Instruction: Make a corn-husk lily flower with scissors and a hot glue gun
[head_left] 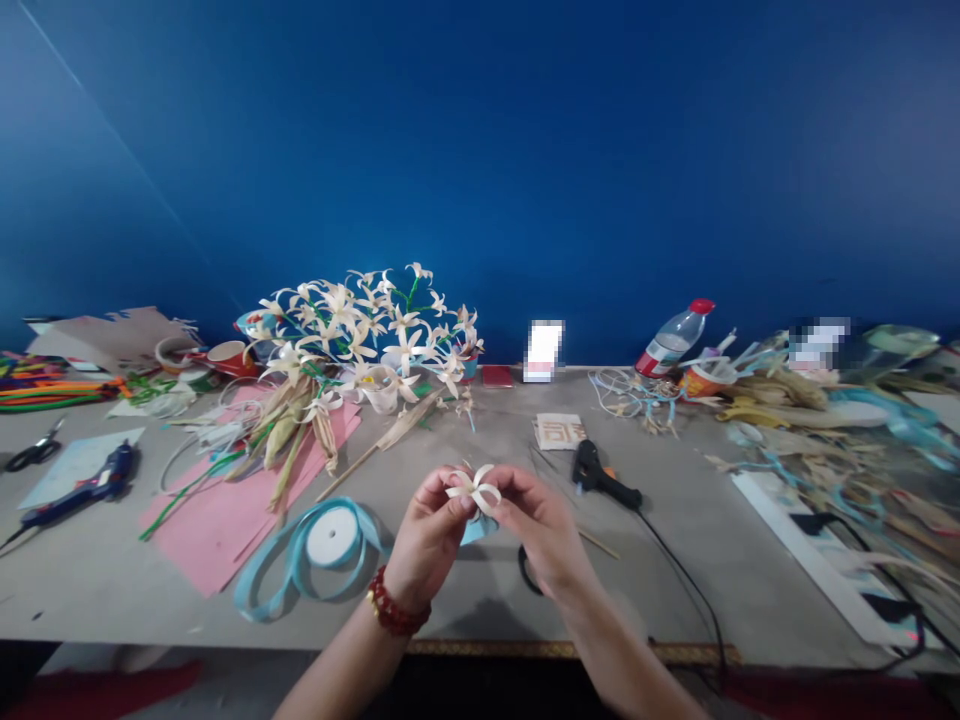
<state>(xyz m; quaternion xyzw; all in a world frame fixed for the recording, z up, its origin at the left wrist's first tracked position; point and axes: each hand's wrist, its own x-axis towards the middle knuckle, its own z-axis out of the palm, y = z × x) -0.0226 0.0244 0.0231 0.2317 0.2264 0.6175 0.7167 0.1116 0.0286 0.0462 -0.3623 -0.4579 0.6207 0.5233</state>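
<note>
Between my two hands, above the front middle of the table, is a small cream-white craft flower (477, 490) with several narrow curled petals. My left hand (436, 510) pinches it from the left, thumb and fingers closed at the petals. From the other side my right hand (526, 505) grips it with closed fingertips. Something light blue (478, 530) shows just under the flower; I cannot tell whether it is held or lies on the table. A dark ring-like handle (527, 572) is partly covered by my right hand.
Light blue ribbon on a spool (333, 535) lies to the left, beside pink paper (206, 545). A black glue gun (600, 475) trails its cord at right, near a white power strip (814, 560). Finished-looking flowers (367, 330) stand behind. A bottle (673, 335) leans near the wall.
</note>
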